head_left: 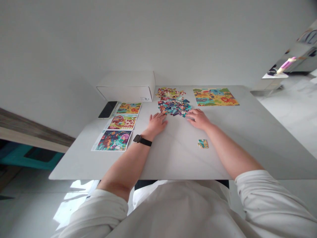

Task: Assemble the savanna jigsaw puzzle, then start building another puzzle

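A pile of loose, dark colourful puzzle pieces (174, 107) lies in the middle of the white table (173, 155). My left hand (157, 123), with a black watch on its wrist, rests flat on the table, fingers stretched toward the pile's left edge. My right hand (198, 118) lies palm down at the pile's right edge, fingertips touching the nearest pieces. Neither hand visibly holds a piece. A small joined bit of puzzle (203, 143) lies alone beside my right forearm.
A second heap of lighter pieces (169, 93) sits behind the pile. A finished animal puzzle (215, 97) lies at the back right. Three picture cards (119, 126) line the left side, with a black phone (108, 109) and a white box (126, 86) behind them.
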### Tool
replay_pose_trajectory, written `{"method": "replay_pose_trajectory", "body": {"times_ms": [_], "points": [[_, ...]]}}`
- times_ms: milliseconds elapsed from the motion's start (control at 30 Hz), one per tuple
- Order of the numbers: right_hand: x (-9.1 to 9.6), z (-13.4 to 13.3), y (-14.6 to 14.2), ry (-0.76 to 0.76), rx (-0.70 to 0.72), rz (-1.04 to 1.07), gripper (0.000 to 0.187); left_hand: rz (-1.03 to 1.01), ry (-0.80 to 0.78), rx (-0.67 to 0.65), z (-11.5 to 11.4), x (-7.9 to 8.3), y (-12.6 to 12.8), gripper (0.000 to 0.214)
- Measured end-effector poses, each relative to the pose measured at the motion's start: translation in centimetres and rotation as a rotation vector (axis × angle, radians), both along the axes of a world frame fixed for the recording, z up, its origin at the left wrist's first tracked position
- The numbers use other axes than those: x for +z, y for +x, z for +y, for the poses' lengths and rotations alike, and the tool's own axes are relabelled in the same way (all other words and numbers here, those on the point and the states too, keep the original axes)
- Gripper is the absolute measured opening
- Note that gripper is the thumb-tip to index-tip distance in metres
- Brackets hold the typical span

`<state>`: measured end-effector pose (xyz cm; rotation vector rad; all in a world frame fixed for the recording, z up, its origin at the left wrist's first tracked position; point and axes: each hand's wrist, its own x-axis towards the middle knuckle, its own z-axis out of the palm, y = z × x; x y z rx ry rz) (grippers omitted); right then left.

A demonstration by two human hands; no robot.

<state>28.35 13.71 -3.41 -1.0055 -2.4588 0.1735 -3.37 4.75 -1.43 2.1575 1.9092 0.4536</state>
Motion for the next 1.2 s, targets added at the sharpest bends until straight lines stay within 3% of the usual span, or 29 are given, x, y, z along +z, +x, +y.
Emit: {"method": "replay_pose_trajectory", "body": {"times_ms": [433, 567, 733, 1200], "points": [[-0.9, 0.0, -0.6, -0.021, -0.008, -0.02, 0.036, -0.03, 0.06, 0.011, 0.5, -0.4, 0.4, 0.059], [-0.7, -0.1, -0.4, -0.02, 0.029, 0.003, 0.032, -0.014, 0.15, -0.111, 0.3, -0.1, 0.9, 0.052], [-0.4, -0.3, -0.8, -0.031, 0.07, 0.027, 0.034, 0.044, 0.067, -0.223, -0.1, -0.1, 1.8, 0.06], [-0.2, 0.0, -0.2, 0.006, 0.054, 0.022, 0.029, 0.132, 0.055, -0.132, -1.2, 1.2, 2.3, 0.052]]}}
